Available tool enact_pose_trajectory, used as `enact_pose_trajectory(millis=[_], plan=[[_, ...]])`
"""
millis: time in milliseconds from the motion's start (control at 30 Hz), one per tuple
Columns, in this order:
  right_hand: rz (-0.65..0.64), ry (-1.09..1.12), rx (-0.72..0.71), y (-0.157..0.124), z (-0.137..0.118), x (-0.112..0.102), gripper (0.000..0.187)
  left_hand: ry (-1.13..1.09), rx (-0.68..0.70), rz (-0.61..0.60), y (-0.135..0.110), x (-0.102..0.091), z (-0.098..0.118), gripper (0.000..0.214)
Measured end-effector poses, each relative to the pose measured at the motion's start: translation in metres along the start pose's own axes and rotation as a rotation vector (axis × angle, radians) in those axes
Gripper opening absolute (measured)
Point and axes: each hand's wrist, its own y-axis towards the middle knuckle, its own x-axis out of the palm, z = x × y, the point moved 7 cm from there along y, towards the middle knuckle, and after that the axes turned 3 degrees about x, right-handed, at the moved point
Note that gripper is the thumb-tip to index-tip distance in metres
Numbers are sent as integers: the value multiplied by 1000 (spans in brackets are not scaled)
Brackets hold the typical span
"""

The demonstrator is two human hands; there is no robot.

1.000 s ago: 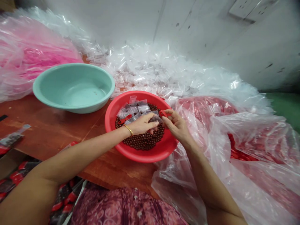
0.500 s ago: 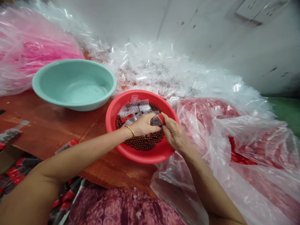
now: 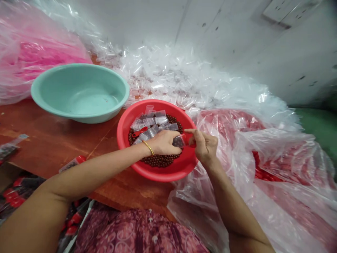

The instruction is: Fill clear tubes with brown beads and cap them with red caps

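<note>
My left hand (image 3: 164, 142), a gold bangle at its wrist, is closed round a clear plastic tube (image 3: 179, 141) filled with dark brown beads. The tube is held over the red basin (image 3: 181, 170). At its right end is a red cap (image 3: 187, 138), hard to separate from the red basin wall behind it. My right hand (image 3: 205, 146) has its fingers curled at the cap, the index finger stretched along its upper side. Below lie loose brown beads (image 3: 160, 161), several clear empty tubes (image 3: 160, 117) and a small red scoop (image 3: 139, 132).
A mint-green basin (image 3: 79, 114) stands to the left. Clear tubes (image 3: 168, 77) are heaped along the wall. A plastic bag of red pieces (image 3: 265, 172) lies right, a pink-filled bag (image 3: 44, 56) far left. Filled red-capped tubes (image 3: 15, 196) lie at lower left.
My right hand has shifted right and turned, its fingers now more curled with the index finger stretched out. The tube in my left hand has moved slightly right and down.
</note>
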Motion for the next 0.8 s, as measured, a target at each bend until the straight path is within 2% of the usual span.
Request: enact_pose_trajectory(millis=[100,200,267,333,400,467,567,633,700,800], plan=[[40,226,140,11,3,12,51,203,38,-92,-3,5,7,13],[-118,474,322,15,9,44,59,316,65,-129,-6,8,9,17],[-237,522,425,13,13,61,62,360,88,-142,-8,11,9,19],[-296,512,490,9,19,70,62,410,101,-157,-10,14,9,23],[-289,482,517,5,25,73,61,480,93,-182,-13,16,7,27],[-229,447,513,3,28,73,62,563,71,-217,-14,16,4,27],[-159,447,482,1,24,73,63,639,84,-240,-10,15,5,24],[-122,489,441,4,15,66,66,614,122,-199,-6,12,13,19],[-50,496,350,9,2,43,65,537,159,-125,-9,5,22,13],[122,329,193,7,-9,-28,45,395,170,6,-40,-21,22,16]])
